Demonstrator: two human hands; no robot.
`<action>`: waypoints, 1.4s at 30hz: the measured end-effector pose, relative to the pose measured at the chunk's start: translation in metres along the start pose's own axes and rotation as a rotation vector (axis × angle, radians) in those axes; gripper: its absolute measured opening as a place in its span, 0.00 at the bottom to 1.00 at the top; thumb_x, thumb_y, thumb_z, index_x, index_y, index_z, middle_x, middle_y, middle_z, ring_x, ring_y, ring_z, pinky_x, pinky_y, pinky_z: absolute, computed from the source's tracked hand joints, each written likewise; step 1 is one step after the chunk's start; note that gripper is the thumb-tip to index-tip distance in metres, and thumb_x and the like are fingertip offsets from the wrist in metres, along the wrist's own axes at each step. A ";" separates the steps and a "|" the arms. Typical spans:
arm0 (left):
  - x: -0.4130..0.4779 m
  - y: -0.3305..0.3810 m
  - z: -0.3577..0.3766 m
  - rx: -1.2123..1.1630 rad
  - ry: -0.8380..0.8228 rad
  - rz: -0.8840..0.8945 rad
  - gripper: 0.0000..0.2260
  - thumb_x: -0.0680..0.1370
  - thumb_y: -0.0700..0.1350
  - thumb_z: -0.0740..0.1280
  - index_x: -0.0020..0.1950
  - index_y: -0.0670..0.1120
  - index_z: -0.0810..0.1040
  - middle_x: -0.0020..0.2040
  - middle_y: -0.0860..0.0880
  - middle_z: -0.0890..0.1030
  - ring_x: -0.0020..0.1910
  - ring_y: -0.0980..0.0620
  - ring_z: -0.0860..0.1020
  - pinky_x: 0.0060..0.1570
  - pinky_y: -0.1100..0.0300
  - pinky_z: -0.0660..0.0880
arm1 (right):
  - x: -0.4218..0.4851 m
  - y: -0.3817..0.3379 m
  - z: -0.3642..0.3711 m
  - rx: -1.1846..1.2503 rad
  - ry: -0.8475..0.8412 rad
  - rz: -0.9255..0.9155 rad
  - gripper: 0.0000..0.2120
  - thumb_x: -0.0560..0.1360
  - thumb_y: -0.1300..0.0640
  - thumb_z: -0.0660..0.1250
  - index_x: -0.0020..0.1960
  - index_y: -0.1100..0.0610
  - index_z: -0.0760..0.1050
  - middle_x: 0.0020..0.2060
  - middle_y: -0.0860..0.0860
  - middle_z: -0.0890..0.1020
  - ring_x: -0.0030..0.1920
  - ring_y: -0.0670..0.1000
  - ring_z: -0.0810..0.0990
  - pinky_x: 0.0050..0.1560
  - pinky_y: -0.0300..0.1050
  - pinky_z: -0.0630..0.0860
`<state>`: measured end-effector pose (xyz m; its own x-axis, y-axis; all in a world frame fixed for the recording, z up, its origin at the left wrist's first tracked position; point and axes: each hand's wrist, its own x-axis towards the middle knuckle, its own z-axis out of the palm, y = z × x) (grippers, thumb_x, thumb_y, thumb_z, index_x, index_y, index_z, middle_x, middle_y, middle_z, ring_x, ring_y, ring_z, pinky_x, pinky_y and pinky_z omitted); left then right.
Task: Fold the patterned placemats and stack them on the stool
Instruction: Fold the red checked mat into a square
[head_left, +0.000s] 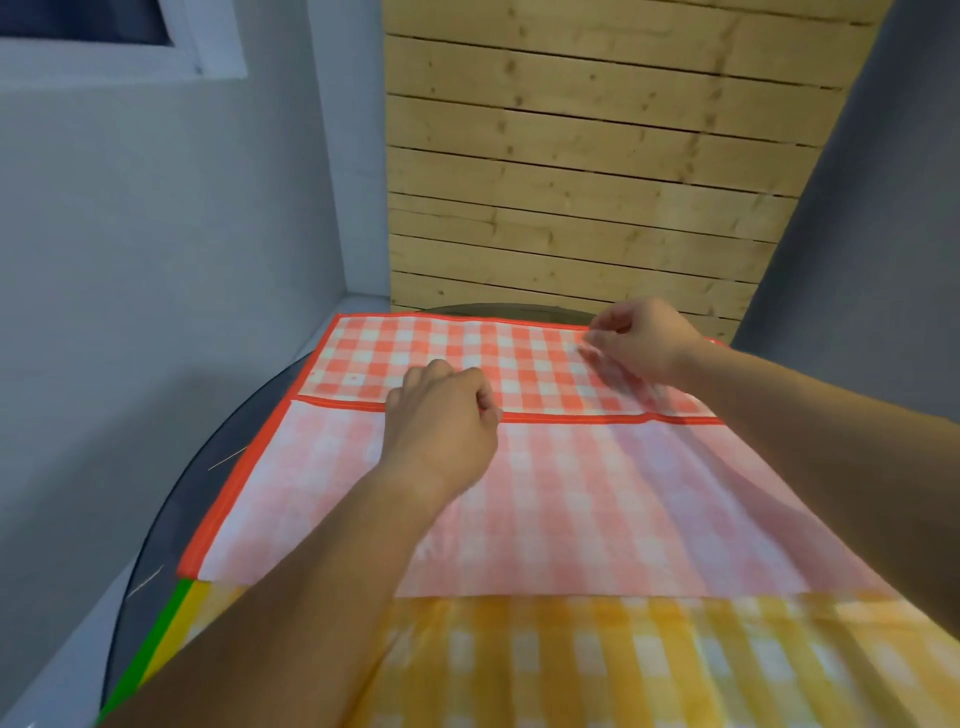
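Red checked placemat (519, 493) lying on a dark round table (234, 441), near half flipped over so the pale underside faces up, folded-over hem ending short of the far edge. Yellow checked placemat (571, 665) underneath, sticking out toward the camera, green trim showing at its left corner. No stool anywhere in view, so nothing stacked yet as far as can be told

Left hand (441, 421) curled tight, thumb and forefinger pinched right on the red hem, looks like gripping it. Right hand (641, 340) loosely curled near the far right corner, fingertips blurry, can't tell if actually holding cloth or just hovering

Possible trouble from here: hem not reaching the far edge, so creasing now probably means a lopsided fold. Only one hand clearly gripping, so pulling could skew the layer. Thin cloth on a slick tabletop, likely to drag the yellow one along too
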<state>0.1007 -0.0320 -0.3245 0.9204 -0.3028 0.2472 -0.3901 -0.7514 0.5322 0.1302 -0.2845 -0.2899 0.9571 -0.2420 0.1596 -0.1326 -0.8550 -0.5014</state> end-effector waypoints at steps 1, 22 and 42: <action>0.000 -0.001 0.001 -0.004 0.007 0.004 0.04 0.81 0.49 0.64 0.47 0.56 0.77 0.51 0.55 0.74 0.54 0.52 0.67 0.56 0.56 0.65 | 0.006 -0.001 0.003 -0.011 -0.019 0.005 0.09 0.77 0.51 0.69 0.48 0.56 0.82 0.39 0.51 0.85 0.39 0.57 0.82 0.44 0.47 0.79; 0.002 -0.002 0.006 0.014 0.026 0.006 0.03 0.81 0.50 0.64 0.48 0.56 0.77 0.51 0.56 0.74 0.54 0.53 0.68 0.55 0.58 0.65 | 0.032 0.002 0.011 0.043 0.062 0.002 0.09 0.72 0.51 0.75 0.50 0.52 0.80 0.40 0.55 0.86 0.42 0.59 0.85 0.42 0.47 0.81; -0.004 0.005 -0.007 0.112 0.138 0.144 0.11 0.80 0.56 0.65 0.57 0.52 0.79 0.54 0.53 0.77 0.56 0.51 0.71 0.61 0.55 0.69 | -0.013 -0.030 -0.037 -0.112 0.249 -0.360 0.06 0.75 0.50 0.72 0.41 0.50 0.82 0.37 0.40 0.78 0.43 0.48 0.78 0.57 0.56 0.74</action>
<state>0.0950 -0.0308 -0.3175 0.8403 -0.3346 0.4265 -0.5051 -0.7688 0.3922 0.1119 -0.2725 -0.2451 0.8581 -0.0111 0.5133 0.1572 -0.9461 -0.2833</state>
